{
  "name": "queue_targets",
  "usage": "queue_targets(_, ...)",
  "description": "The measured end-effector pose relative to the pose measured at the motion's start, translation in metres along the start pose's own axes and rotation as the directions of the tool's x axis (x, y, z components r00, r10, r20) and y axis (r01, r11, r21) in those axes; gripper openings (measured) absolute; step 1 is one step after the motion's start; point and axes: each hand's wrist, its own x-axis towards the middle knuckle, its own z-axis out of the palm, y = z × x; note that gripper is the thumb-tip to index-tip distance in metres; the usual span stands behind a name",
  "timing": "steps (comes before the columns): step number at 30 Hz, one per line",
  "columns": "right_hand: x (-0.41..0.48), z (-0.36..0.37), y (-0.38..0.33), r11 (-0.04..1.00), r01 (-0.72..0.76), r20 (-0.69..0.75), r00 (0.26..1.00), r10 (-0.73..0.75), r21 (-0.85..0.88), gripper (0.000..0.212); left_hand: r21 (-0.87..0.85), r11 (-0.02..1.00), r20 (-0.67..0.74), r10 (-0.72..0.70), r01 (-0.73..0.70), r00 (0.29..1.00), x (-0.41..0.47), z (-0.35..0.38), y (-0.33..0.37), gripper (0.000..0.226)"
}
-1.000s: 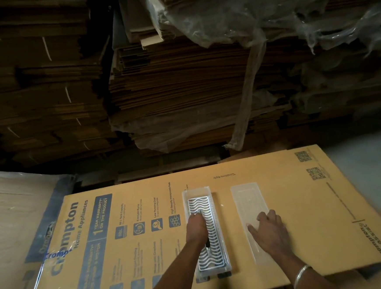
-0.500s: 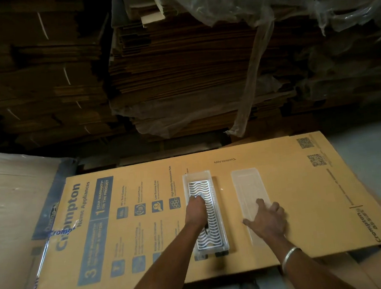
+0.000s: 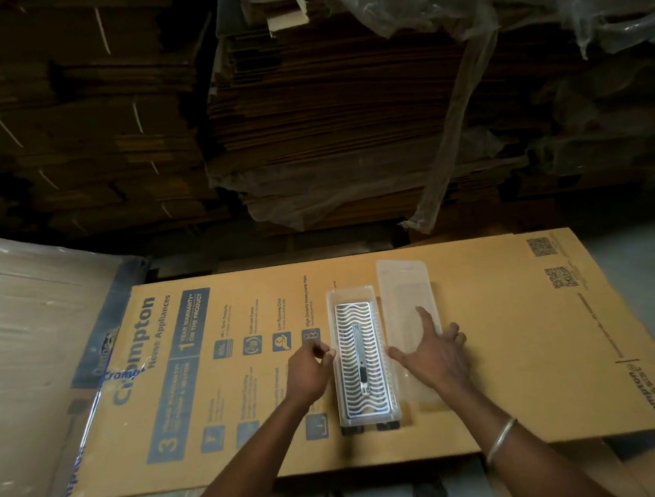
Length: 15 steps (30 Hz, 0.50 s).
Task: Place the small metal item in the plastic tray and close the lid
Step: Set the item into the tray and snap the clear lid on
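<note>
A clear plastic tray (image 3: 337, 365) with a white wavy-patterned insert lies on the flat cardboard box (image 3: 522, 350). A small slim metal item (image 3: 360, 357) rests lengthwise in the middle of the insert. My left hand (image 3: 308, 371) hovers just left of the tray, fingers loosely curled and holding nothing. The clear lid (image 3: 403, 285) lies to the right of the tray. My right hand (image 3: 436, 353) lies spread on the lid's near half, with its thumb reaching toward the tray.
Tall stacks of flattened cardboard (image 3: 327, 111), partly under plastic sheeting (image 3: 495, 7), rise behind the box. A plastic-wrapped bundle (image 3: 32, 350) lies at the left. Grey floor (image 3: 640, 263) shows at the right.
My left hand has come off the tray insert and moved left, leaving the metal item lying in the tray. My right hand has spread wider on the lid.
</note>
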Motion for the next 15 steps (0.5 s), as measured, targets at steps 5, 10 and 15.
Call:
queue_targets(5, -0.022, 0.013, -0.046, 0.991, 0.107, 0.055, 0.993, -0.103, -0.081, 0.114, -0.157, 0.974, 0.203, -0.129, 0.162, 0.971, -0.008, -0.002, -0.017, 0.019)
queue_targets(10, -0.03, 0.036, -0.065, 0.977, 0.137, 0.081, 0.989, -0.125, -0.161, 0.114, -0.273, 0.913, 0.379, -0.188, 0.303, 0.906, -0.018, -0.01, -0.018, 0.016)
queue_targets(15, -0.033, 0.051, -0.07, 0.97, 0.124, 0.112, 0.988, -0.102, -0.21, 0.116, -0.254, 0.89, 0.544, -0.192, 0.378, 0.817, -0.029, -0.019, -0.026, 0.01)
